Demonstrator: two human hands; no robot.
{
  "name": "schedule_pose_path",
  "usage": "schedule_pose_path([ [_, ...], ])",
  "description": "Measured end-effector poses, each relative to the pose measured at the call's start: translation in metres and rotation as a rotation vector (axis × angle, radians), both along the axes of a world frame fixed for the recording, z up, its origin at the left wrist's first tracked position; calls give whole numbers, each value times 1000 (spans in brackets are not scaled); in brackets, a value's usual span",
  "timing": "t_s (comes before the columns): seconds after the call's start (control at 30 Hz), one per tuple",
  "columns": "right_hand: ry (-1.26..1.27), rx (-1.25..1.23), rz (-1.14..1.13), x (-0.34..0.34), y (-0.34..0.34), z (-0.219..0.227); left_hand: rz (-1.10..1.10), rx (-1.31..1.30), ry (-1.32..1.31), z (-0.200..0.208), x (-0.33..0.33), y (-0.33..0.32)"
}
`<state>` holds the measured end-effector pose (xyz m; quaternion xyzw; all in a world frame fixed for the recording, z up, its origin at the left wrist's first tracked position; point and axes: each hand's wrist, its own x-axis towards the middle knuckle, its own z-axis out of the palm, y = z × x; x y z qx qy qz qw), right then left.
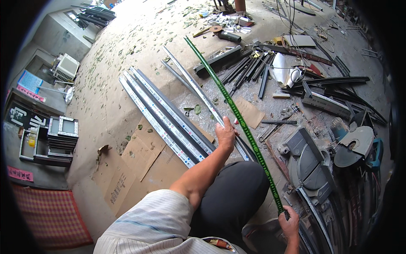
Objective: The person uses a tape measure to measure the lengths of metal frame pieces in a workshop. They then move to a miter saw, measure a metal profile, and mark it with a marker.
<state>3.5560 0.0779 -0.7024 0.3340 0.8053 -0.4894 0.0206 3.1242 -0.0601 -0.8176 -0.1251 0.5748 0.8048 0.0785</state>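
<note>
My right hand (289, 222), low in the head view, is closed on the near end of a tape measure; its long green blade (231, 103) stretches away to the upper left. My left hand (226, 132) grips a silver metal profile (193, 84) that slants nearly alongside the blade, a little to its left. The fingers on its underside are hidden. Left of that hand, several film-wrapped metal profiles (157, 120) lie side by side, partly on flattened cardboard (139, 158). My bent knee (237, 186) sits below my left hand, between my two arms.
At the right stand a grey cutting machine (311, 165) and a round saw blade (353, 148). Dark offcut strips (249, 67) and an angle grinder (228, 36) lie farther off. Small frames (63, 129) are stacked by the left wall. Leaves are scattered over the floor.
</note>
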Motion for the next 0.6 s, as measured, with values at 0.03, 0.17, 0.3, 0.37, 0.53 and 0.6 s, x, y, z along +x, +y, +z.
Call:
schedule_pose_path([
  [0.03, 14, 3, -3, -2, 0, 2, -28, 14, -13, 4, 3, 3],
  [0.17, -76, -82, -42, -21, -2, 17, -133, 73, -81, 1, 19, 5],
  [0.3, -81, -72, -28, -35, -4, 18, -247, 192, -132, -11, 33, -2],
  [0.37, -88, -69, -13, -42, -3, 12, -283, 281, -172, -21, 37, -5],
  [0.53, -80, -129, 8, -69, -3, 9, -301, 302, -362, -40, 45, -12],
  [0.6, -103, -136, 9, -79, -5, 5, -304, 315, -397, -45, 46, -15],
])
